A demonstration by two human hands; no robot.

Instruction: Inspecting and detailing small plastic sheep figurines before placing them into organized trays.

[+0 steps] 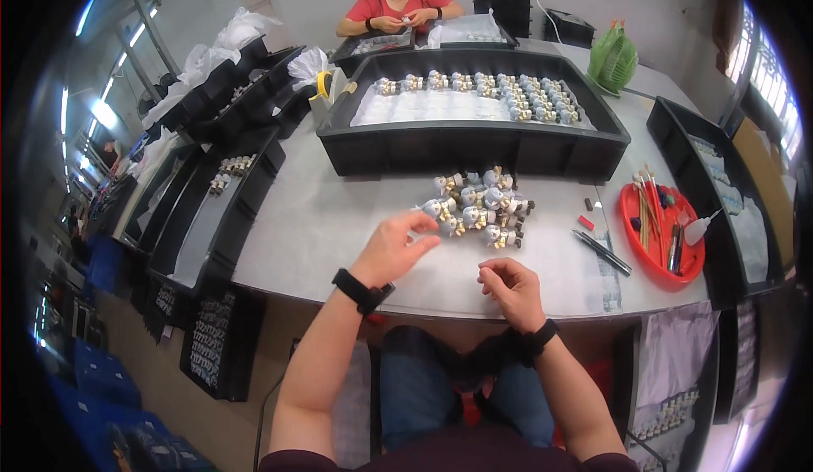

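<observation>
Two hands are seen low in the frame's centre over a grey table (322, 218). Stacked black trays (212, 209) are ranged along the left edge. The left hand (391, 248) is stretched toward a pile of small figures (478, 205) at centre, fingers loosely open, fingertips touching the pile's near edge; nothing is clasped. The right hand (511, 290) is curled just below the pile; whether anything is pinched cannot be told. A large black tray (474, 146) is set behind, a red dish (665, 269) of tools at right
</observation>
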